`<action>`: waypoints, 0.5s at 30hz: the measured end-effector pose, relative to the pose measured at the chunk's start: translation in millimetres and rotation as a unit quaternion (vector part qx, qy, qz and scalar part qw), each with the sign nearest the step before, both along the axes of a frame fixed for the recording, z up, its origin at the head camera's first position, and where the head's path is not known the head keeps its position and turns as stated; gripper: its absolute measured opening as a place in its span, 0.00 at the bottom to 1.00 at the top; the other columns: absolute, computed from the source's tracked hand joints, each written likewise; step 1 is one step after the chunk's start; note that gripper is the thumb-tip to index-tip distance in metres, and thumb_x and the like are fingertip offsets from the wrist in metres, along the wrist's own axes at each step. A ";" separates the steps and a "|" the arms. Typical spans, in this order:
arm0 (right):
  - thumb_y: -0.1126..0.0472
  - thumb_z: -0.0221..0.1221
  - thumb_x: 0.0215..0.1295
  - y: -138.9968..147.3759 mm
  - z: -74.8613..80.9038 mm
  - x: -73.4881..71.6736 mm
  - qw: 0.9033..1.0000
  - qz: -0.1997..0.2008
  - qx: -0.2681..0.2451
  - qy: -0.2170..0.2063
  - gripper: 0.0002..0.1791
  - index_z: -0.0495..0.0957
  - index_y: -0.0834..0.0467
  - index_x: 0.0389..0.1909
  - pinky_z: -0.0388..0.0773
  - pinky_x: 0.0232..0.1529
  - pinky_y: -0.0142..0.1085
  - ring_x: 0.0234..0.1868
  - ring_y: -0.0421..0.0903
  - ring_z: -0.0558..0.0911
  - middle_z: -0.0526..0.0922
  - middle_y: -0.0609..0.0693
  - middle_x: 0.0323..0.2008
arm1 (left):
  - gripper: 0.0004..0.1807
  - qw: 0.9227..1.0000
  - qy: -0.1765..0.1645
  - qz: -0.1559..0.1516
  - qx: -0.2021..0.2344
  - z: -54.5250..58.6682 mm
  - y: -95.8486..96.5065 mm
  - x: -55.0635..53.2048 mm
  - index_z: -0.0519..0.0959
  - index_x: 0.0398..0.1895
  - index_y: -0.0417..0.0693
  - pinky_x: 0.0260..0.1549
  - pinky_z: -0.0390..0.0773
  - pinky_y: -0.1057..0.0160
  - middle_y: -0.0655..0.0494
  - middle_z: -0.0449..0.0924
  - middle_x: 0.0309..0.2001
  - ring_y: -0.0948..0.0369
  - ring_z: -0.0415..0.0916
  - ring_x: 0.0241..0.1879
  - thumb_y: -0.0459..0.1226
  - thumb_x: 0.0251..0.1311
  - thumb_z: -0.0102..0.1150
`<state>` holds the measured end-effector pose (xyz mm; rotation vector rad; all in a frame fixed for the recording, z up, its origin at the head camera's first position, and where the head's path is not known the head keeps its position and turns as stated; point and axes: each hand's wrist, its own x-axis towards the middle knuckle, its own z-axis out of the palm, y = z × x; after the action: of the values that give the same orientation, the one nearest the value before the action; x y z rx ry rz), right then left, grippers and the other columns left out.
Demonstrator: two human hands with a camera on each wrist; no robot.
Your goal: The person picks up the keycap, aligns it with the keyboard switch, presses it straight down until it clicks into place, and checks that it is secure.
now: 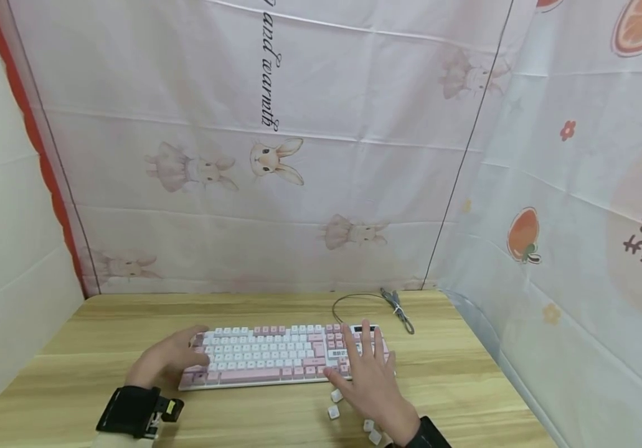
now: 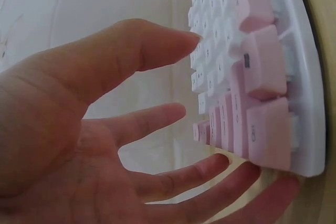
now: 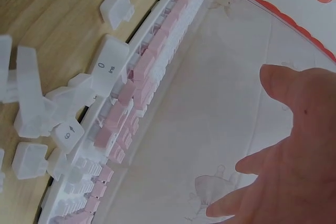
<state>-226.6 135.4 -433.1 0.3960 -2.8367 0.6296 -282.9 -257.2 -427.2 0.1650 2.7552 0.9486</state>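
A pink and white keyboard point(image 1: 259, 359) lies on the wooden table. My left hand point(image 1: 172, 354) is at its left end, fingers around the edge and thumb over the keys. In the left wrist view those fingers are loosely spread beside the pink corner keycaps point(image 2: 266, 135). Above the number pad hovers my right hand point(image 1: 373, 379), fingers spread, holding nothing. Loose white keycaps point(image 1: 334, 412) lie in front of the keyboard's right part. The right wrist view shows a "0 Ins" keycap point(image 3: 110, 65) leaning at the front edge and bare white key stems point(image 3: 79, 177) on the number pad.
A grey cable point(image 1: 398, 308), bundled with a tie, lies behind the keyboard's right end. Printed cloth point(image 1: 321, 186) hangs behind the table point(image 1: 63, 386) and along both sides. More loose keycaps point(image 3: 29, 160) are heaped near the keyboard's front right.
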 end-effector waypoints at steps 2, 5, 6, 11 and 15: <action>0.37 0.61 0.68 0.8 0.7 0.2 1.000 0.001 -0.006 -0.005 0.49 0.52 0.51 0.83 0.49 0.63 0.83 0.79 0.76 0.47 0.44 0.71 0.81 | 0.44 1.000 -0.004 0.000 -0.007 0.1 0.3 -1.2 0.61 0.75 0.33 0.62 0.67 0.30 0.22 0.63 0.71 0.27 0.63 0.69 0.38 0.56 0.67; 0.37 0.61 0.68 2.0 1.2 0.3 1.000 0.000 -0.007 -0.011 0.50 0.51 0.51 0.83 0.48 0.63 0.82 0.80 0.75 0.46 0.43 0.70 0.82 | 0.44 1.000 -0.015 0.004 -0.003 -0.4 0.3 -1.4 0.63 0.74 0.36 0.53 0.77 0.36 0.23 0.63 0.71 0.31 0.68 0.65 0.36 0.54 0.68; 0.37 0.61 0.68 2.4 1.9 0.4 1.000 0.001 -0.007 -0.014 0.50 0.51 0.51 0.83 0.48 0.64 0.82 0.80 0.75 0.46 0.42 0.70 0.82 | 0.43 1.000 -0.019 0.006 -0.001 -0.4 0.4 -1.4 0.64 0.74 0.36 0.49 0.80 0.39 0.23 0.63 0.71 0.33 0.70 0.63 0.36 0.53 0.69; 0.37 0.60 0.69 4.2 4.7 -0.1 1.000 0.001 -0.004 -0.010 0.49 0.50 0.51 0.83 0.48 0.64 0.82 0.80 0.75 0.46 0.43 0.70 0.82 | 0.39 1.000 -0.027 0.008 0.001 -2.1 -1.2 -1.1 0.68 0.70 0.40 0.38 0.82 0.49 0.23 0.65 0.69 0.40 0.73 0.56 0.37 0.54 0.71; 0.37 0.60 0.68 5.5 6.3 -1.7 1.000 0.001 -0.007 -0.003 0.49 0.52 0.53 0.82 0.49 0.62 0.83 0.80 0.76 0.47 0.45 0.71 0.81 | 0.36 1.000 -0.013 -0.006 -0.005 -4.0 -5.2 -1.6 0.69 0.67 0.40 0.34 0.82 0.50 0.24 0.68 0.65 0.41 0.74 0.52 0.36 0.54 0.71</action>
<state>-228.3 140.9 -426.8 0.3955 -2.8370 0.6528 -284.4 -262.5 -431.2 0.1656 2.7321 0.9280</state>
